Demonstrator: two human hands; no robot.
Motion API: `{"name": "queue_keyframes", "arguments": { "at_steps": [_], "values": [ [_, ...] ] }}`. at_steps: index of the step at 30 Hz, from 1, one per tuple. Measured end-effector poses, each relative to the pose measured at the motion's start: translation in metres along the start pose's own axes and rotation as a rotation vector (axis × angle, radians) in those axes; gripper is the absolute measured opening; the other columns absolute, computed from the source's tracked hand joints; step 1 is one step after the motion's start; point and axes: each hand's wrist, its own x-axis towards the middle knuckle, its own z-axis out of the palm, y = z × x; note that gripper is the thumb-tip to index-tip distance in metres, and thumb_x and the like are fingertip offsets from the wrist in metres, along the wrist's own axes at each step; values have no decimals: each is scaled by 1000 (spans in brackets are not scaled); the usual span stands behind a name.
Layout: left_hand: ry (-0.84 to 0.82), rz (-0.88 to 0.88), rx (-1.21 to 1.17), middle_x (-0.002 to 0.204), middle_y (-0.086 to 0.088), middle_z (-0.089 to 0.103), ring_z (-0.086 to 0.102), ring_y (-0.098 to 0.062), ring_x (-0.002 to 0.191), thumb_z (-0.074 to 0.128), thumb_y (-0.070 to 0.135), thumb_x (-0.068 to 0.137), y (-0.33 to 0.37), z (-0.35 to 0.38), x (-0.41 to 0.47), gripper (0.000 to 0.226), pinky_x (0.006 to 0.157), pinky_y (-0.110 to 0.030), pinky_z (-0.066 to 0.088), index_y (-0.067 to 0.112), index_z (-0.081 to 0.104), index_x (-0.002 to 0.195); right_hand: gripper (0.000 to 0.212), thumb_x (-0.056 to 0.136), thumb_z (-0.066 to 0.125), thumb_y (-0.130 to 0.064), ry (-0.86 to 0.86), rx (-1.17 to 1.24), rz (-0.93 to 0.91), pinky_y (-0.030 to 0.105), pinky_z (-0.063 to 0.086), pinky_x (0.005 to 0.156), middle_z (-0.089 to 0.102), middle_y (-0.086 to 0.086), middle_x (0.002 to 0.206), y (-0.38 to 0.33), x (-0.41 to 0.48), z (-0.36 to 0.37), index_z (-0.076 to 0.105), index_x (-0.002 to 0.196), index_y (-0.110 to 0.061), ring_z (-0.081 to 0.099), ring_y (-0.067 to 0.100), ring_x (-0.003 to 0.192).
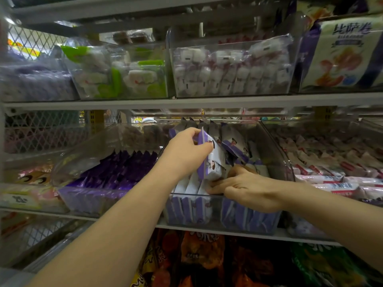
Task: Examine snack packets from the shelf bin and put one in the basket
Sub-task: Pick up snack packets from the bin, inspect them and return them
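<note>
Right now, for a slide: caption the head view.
Left hand holds a purple-and-white snack packet over the clear plastic shelf bin; right hand touches packets inside.

Dim, soft focus; edges blurred, wide-angle bowed.

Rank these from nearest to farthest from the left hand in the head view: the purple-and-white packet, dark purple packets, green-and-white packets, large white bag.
1. purple-and-white packet, in the grip of the left hand.
2. dark purple packets, next bin leftward, same shelf.
3. green-and-white packets, shelf above, left.
4. large white bag, top right.
</note>
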Motion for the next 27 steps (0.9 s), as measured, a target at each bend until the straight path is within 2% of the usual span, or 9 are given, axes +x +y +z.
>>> {"name": "queue_keyframes", "arguments": {
  "at_steps": [3,6,9,13,15,17,20,24,27],
  "values": [
    [-68,-61,45,93,-13,71,70,-29,87,60,22,88,14,0,15,5,77,-48,60,19,63,91,63,83,15,-44,25,1,-27,31,23,111,38,-27,148,3,-2,2,45,138,-46,28,11,121],
    [-147,-126,70,98,-15,70,71,-24,83,56,19,90,21,1,25,7,66,-35,62,14,60,90,62,84,16,-47,25,-3,-17,30,26,109,35,-27,149,6,-3,3,42,140,-46,27,9,123],
    [-195,-174,100,100,-16,69,70,-28,89,53,22,92,22,1,29,10,72,-43,62,14,58,91,61,84,18,-48,37,-7,-29,26,29,104,37,-26,149,8,-5,3,43,139,-47,28,5,121],
    [-284,-234,86,100,-20,67,70,-32,88,49,24,98,18,4,21,15,66,-42,62,20,50,84,59,85,20,-46,71,-8,-34,28,36,100,54,-18,135,8,-7,1,58,130,-35,34,5,114],
    [-389,-266,92,100,-19,66,71,-30,82,45,31,100,11,12,12,12,68,-42,62,21,50,94,58,85,21,-44,64,-95,-48,32,39,97,63,-9,119,6,-7,-1,64,117,-21,38,10,108],
    [-407,-269,137,104,-16,64,69,-30,88,42,39,99,2,20,8,26,78,-46,60,21,45,117,55,86,23,-42,73,-150,-65,33,42,92,67,-4,109,3,-8,-1,66,110,-17,45,14,102],
    [-362,-167,248,106,-14,64,65,-31,98,45,40,98,-8,21,7,34,88,-48,53,19,42,124,49,83,31,-40,158,-80,-58,40,52,83,71,0,98,4,-13,-4,70,103,-17,63,18,89],
    [-302,28,451,102,8,58,55,-4,86,52,49,95,-23,23,6,34,67,-19,41,27,46,121,24,93,52,-25,246,-125,-83,33,54,83,72,-9,99,8,-14,-8,73,105,-26,66,8,86],
    [-217,178,597,138,2,44,53,-15,115,56,55,89,-34,29,4,52,94,-33,48,26,46,132,22,92,61,-26,207,-165,-123,25,51,89,71,-13,108,9,-10,-15,72,111,-29,64,3,94]
  ]
}}
